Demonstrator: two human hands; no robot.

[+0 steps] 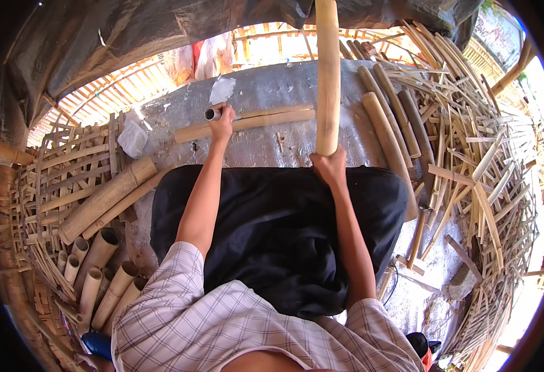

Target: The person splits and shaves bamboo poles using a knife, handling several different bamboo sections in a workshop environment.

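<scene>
My left hand (223,120) is closed around a short tube (212,115) with a pale rim and a dark hollow end; its material is hard to make out. Just beyond and right of that hand lie bamboo pieces (266,119) on a grey sheet, side by side. My right hand (330,164) grips the lower end of a thick, pale bamboo pole (328,74), which rises past the top edge of the picture. Black cloth (266,229) covers my lap beneath both forearms.
Bamboo lengths (390,118) and a heap of split strips (470,155) line the right side. At left, thick bamboo poles (107,201) rest near several cut tubes (92,288) and a slatted lattice (67,173). A grey stone-like block (464,284) lies at lower right.
</scene>
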